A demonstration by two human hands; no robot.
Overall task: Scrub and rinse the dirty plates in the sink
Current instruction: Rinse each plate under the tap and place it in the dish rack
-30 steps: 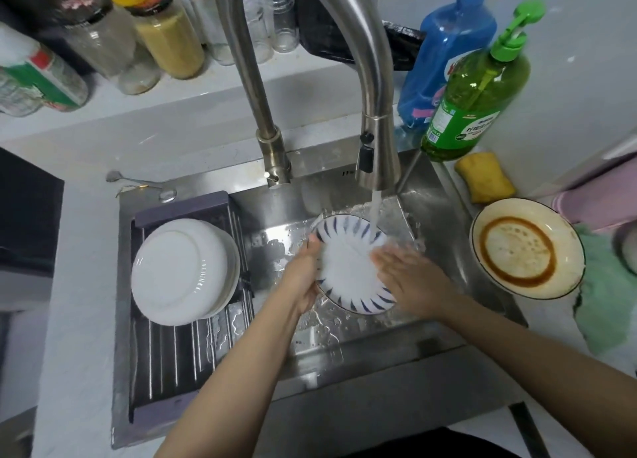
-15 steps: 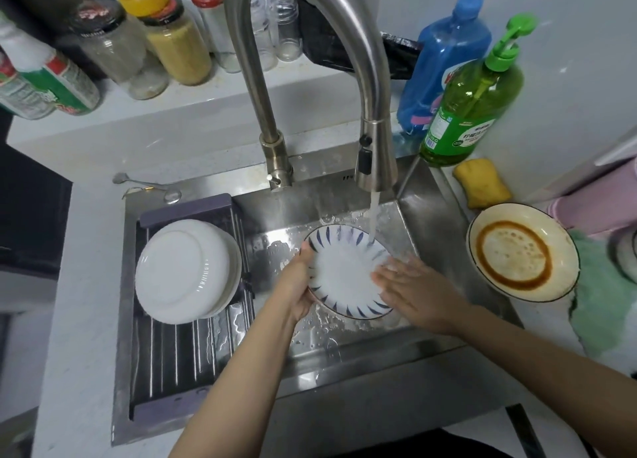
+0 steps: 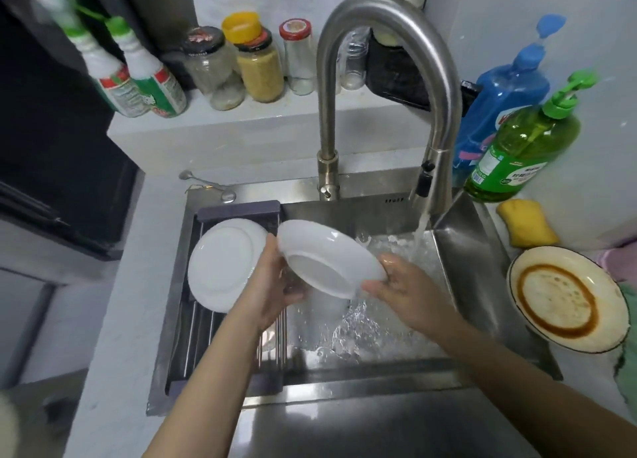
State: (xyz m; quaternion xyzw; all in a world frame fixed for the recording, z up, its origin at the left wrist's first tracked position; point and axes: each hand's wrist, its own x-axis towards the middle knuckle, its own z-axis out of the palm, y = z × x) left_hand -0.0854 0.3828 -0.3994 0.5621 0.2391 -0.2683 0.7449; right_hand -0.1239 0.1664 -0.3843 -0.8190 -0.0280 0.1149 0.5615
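Observation:
I hold a white plate (image 3: 329,259) over the sink (image 3: 465,261), turned so its white underside faces me and tilted down to the right. My left hand (image 3: 272,285) grips its left rim and my right hand (image 3: 396,285) holds its right rim. Water runs from the faucet (image 3: 389,89) to the right of the plate and splashes in the basin. A white plate (image 3: 224,264) lies upside down on the drying rack (image 3: 238,213) at the left. A dirty cream plate (image 3: 565,299) with a brown ring sits on the counter at the right.
A green soap bottle (image 3: 524,147), a blue bottle (image 3: 506,99) and a yellow sponge (image 3: 525,221) stand at the back right. Jars (image 3: 258,61) and spray bottles (image 3: 138,75) line the ledge behind. A spoon (image 3: 206,185) lies by the sink's back left corner.
The blue-patterned plate has been flipped over and lifted left, out of the stream, toward the rack. My right hand has gone from rubbing its face to holding its rim. The camera has tilted up.

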